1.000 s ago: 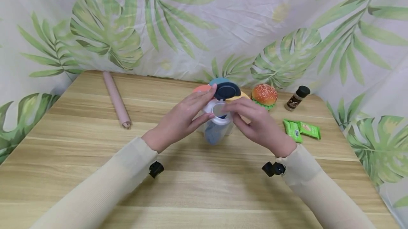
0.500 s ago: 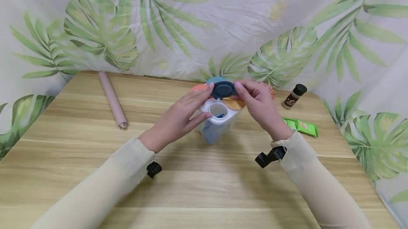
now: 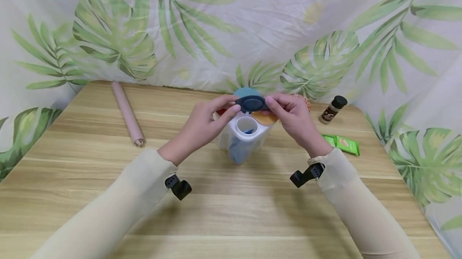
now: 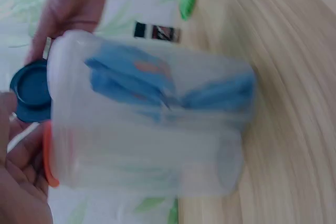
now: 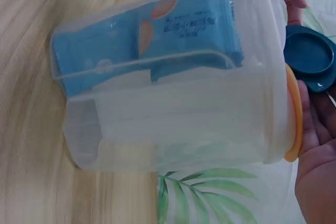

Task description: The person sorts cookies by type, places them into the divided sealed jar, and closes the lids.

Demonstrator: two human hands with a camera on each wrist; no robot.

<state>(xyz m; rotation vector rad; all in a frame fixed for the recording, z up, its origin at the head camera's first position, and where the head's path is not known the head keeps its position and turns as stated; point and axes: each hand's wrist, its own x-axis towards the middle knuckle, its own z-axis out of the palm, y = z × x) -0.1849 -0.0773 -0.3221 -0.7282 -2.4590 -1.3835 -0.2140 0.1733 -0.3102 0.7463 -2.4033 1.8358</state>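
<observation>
I see the lid [image 3: 252, 103] raised at the far side of the tub's [image 5: 184, 114] mouth, its long axis running from hand to hand, neither nearer. The left hand [image 3: 205, 120] and right hand [image 3: 294, 116] pinch 1 end each, fingers nearly together. Print on the blue packets [image 5: 191, 32] inside and the shaker's [image 3: 329, 113] label I can't read.

Head view looks forward and down from above the near side of the grip on the dark-blue round plastic lid [image 3: 252, 103], farthest off, most of the wood-grain table [image 3: 223, 219] in. Left and right wrist views, close, rolled sideways, face the translucent plastic container [image 4: 142, 158] from near-left and near-right below the grip. All three share lid and container.
</observation>
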